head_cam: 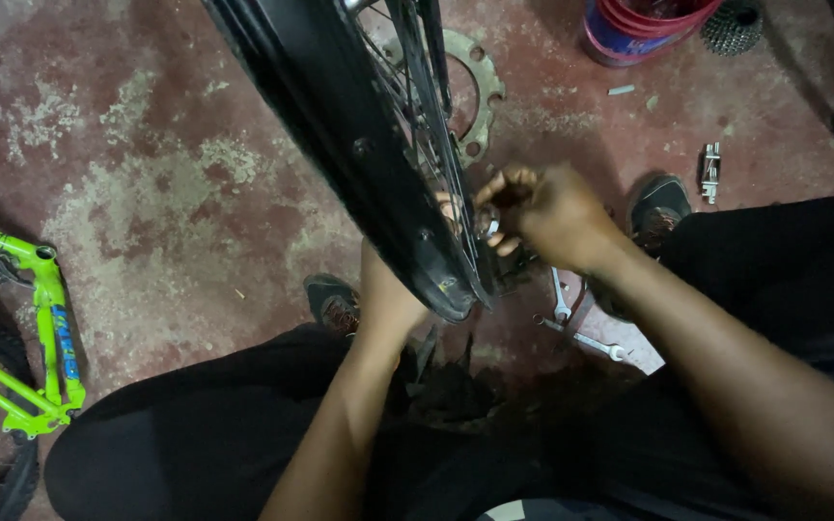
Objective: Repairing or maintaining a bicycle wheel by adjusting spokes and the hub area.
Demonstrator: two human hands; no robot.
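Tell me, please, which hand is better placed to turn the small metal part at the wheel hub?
The right hand, probably. Its fingertips already pinch the small shiny part at the hub, on the open side of the wheel. The left hand is mostly hidden behind the rim and seems to steady the wheel.

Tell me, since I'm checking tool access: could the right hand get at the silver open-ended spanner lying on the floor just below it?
Probably yes. The silver spanner lies uncovered on the red floor, just below the right hand, with nothing between them; that hand would first leave the wheel hub.
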